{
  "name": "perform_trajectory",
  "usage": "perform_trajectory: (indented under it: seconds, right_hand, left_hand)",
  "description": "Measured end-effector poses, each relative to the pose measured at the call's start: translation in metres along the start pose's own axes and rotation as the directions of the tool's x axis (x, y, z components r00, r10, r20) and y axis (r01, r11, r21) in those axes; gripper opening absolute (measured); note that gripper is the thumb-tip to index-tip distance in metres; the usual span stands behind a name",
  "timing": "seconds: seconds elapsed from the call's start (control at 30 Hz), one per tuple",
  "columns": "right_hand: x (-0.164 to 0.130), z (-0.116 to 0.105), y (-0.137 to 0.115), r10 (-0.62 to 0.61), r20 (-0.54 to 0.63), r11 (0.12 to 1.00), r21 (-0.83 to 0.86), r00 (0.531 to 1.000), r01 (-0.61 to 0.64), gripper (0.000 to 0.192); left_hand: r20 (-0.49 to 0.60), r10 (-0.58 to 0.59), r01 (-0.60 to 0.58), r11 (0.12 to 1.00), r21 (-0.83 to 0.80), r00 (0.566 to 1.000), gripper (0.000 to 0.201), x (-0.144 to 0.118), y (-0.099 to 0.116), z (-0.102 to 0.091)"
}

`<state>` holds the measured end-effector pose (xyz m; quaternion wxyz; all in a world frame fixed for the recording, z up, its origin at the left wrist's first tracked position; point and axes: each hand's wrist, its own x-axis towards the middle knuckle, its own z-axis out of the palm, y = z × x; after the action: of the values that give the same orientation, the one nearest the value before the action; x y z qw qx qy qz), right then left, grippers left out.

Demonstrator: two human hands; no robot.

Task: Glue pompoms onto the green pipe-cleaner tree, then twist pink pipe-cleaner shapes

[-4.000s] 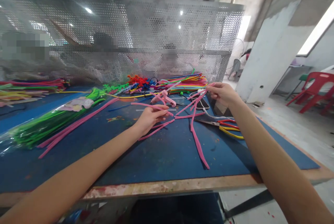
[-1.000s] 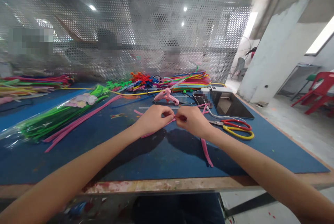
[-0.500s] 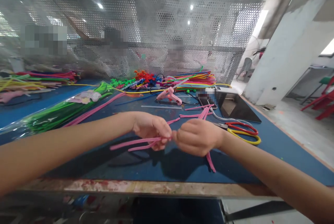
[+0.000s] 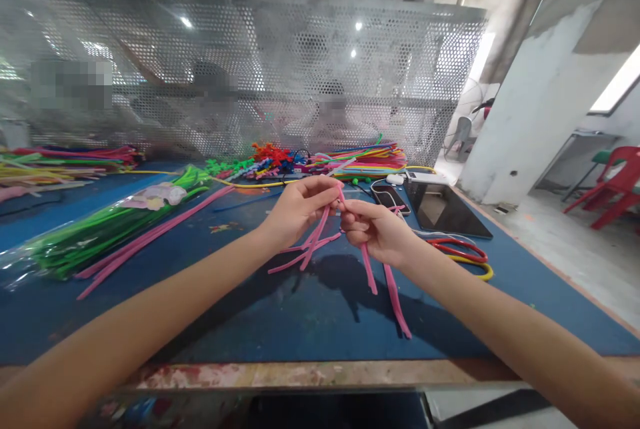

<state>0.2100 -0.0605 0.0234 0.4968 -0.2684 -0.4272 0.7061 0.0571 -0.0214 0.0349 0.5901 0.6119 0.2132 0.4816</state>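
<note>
Pink pipe cleaners (image 4: 316, 239) are pinched between my two hands above the blue table, their ends hanging down. My left hand (image 4: 303, 206) closes thumb and fingers on them near a bent top. Fingertips touching the left ones, my right hand (image 4: 373, 226) grips the same pink piece from the other side; one end (image 4: 369, 269) dangles beneath it. On the table below lie more pink pipe cleaners (image 4: 397, 302), partly covered by the right hand. Scissors with red and yellow handles (image 4: 463, 259) rest beside my right forearm, their blades hidden.
A bag of green pipe cleaners (image 4: 115, 229) and long pink ones (image 4: 160, 232) lie left. Colourful bundles (image 4: 360, 159) sit before a perforated metal screen (image 4: 280, 69), with blurred people behind it. A phone (image 4: 391, 198), a cable and a dark tablet (image 4: 445, 208) are at right.
Both hands have risen and moved away from me with the pink pipe cleaners, whose ends now hang downward. The glue gun is now hidden behind my hands. The view has tilted slightly.
</note>
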Motion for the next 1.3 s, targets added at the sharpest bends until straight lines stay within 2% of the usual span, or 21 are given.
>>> perform_trajectory:
  seconds: [0.1, 0.2, 0.27, 0.4, 0.47, 0.5, 0.53, 0.57, 0.6, 0.63, 0.67, 0.7, 0.77, 0.87, 0.93, 1.0, 1.1, 1.13, 1.2, 1.23, 1.3]
  right_hand:
    - [-0.002, 0.0, -0.004, 0.064, 0.043, 0.997, 0.034, 0.997, -0.066, 0.008]
    - [-0.006, -0.002, -0.007, 0.1, 0.049, 0.995, 0.018, 0.994, -0.101, 0.007]
    - [-0.007, -0.002, -0.006, 0.085, 0.021, 0.996, -0.01, 0.996, -0.085, 0.007]
    - [-0.002, 0.002, 0.0, -0.096, -0.117, 0.993, -0.075, 0.989, 0.088, 0.015]
    - [0.002, 0.004, 0.001, -0.328, -0.189, 0.916, -0.303, 0.925, 0.263, 0.018]
    - [0.004, 0.004, 0.0, -0.494, -0.176, 0.789, -0.503, 0.852, 0.353, 0.018]
    - [0.006, 0.003, -0.002, -0.654, -0.084, 0.567, -0.712, 0.752, 0.414, 0.018]
    - [0.008, 0.001, -0.004, -0.757, 0.09, 0.268, -0.861, 0.647, 0.433, 0.019]
    - [0.01, -0.002, -0.007, -0.763, 0.308, -0.054, -0.906, 0.568, 0.42, 0.022]
    - [0.011, -0.005, -0.01, -0.686, 0.502, -0.315, -0.857, 0.526, 0.407, 0.024]
    - [0.014, -0.008, -0.012, -0.573, 0.643, -0.498, -0.766, 0.509, 0.407, 0.026]
    - [0.016, -0.012, -0.014, -0.456, 0.732, -0.613, -0.67, 0.506, 0.418, 0.027]
    - [0.021, -0.019, -0.015, -0.268, 0.817, -0.715, -0.524, 0.511, 0.463, 0.026]
    - [0.029, -0.025, -0.013, -0.059, 0.859, -0.752, -0.373, 0.509, 0.544, 0.024]
    - [0.032, -0.026, -0.013, -0.053, 0.855, -0.751, -0.375, 0.516, 0.543, 0.026]
    - [0.032, -0.026, -0.015, -0.227, 0.817, -0.703, -0.514, 0.53, 0.492, 0.025]
    - [0.025, -0.033, -0.023, -0.568, 0.618, -0.465, -0.786, 0.544, 0.408, 0.019]
    - [0.021, -0.039, -0.026, -0.642, 0.504, -0.361, -0.863, 0.578, 0.352, 0.021]
    - [0.016, -0.056, -0.03, -0.676, 0.26, -0.192, -0.965, 0.69, 0.176, 0.022]
    - [0.014, -0.066, -0.032, -0.626, 0.137, -0.146, -0.988, 0.768, 0.058, 0.02]
    - [0.011, -0.089, -0.033, -0.53, 0.027, -0.134, -0.99, 0.847, -0.052, 0.014]
  left_hand:
    - [0.072, -0.02, 0.018, 0.999, 0.029, 0.997, 0.029, 0.005, 0.001, 0.004]
    - [0.161, -0.031, 0.004, 0.985, 0.17, 0.987, 0.027, 0.006, 0.006, 0.002]
    - [0.17, 0.002, -0.046, 0.967, 0.251, 0.985, 0.024, 0.005, 0.008, 0.002]
    - [0.078, 0.107, -0.128, 0.93, 0.346, 0.991, 0.023, 0.002, 0.003, 0.006]
    - [0.015, 0.123, -0.122, 0.941, 0.316, 0.992, 0.024, 0.002, 0.0, 0.01]
    - [-0.012, 0.108, -0.101, 0.956, 0.276, 0.994, 0.024, 0.003, -0.001, 0.012]
    - [-0.036, 0.074, -0.065, 0.973, 0.223, 0.997, 0.024, 0.003, -0.001, 0.014]
    - [-0.064, 0.018, -0.008, 0.987, 0.163, 0.998, 0.024, 0.004, 0.0, 0.016]
    - [-0.095, -0.052, 0.062, 0.993, 0.105, 0.994, 0.023, 0.005, 0.001, 0.018]
    - [-0.124, -0.127, 0.135, 0.989, 0.059, 0.984, 0.022, 0.005, 0.003, 0.019]
    - [-0.149, -0.199, 0.205, 0.978, 0.026, 0.969, 0.021, 0.006, 0.005, 0.019]
    - [-0.169, -0.262, 0.267, 0.964, 0.006, 0.95, 0.02, 0.007, 0.006, 0.019]
    - [-0.187, -0.362, 0.369, 0.929, 0.002, 0.913, 0.016, 0.008, 0.007, 0.015]
    - [-0.197, -0.46, 0.473, 0.881, 0.018, 0.866, 0.014, 0.01, 0.005, 0.008]
    - [-0.21, -0.45, 0.465, 0.885, 0.023, 0.868, 0.012, 0.013, 0.004, 0.003]
    - [-0.216, -0.39, 0.404, 0.914, 0.023, 0.895, 0.011, 0.016, 0.008, -0.001]
    - [-0.25, -0.226, 0.227, 0.974, -0.026, 0.942, 0.015, 0.022, 0.024, -0.007]
    - [-0.276, -0.15, 0.145, 0.989, -0.04, 0.949, 0.016, 0.024, 0.032, -0.01]
    - [-0.312, 0.016, -0.015, 1.0, 0.005, 0.95, 0.018, 0.026, 0.047, -0.014]
    - [-0.298, 0.086, -0.067, 0.995, 0.074, 0.951, 0.017, 0.026, 0.053, -0.016]
    - [-0.234, 0.174, -0.101, 0.951, 0.292, 0.957, 0.015, 0.024, 0.058, -0.018]
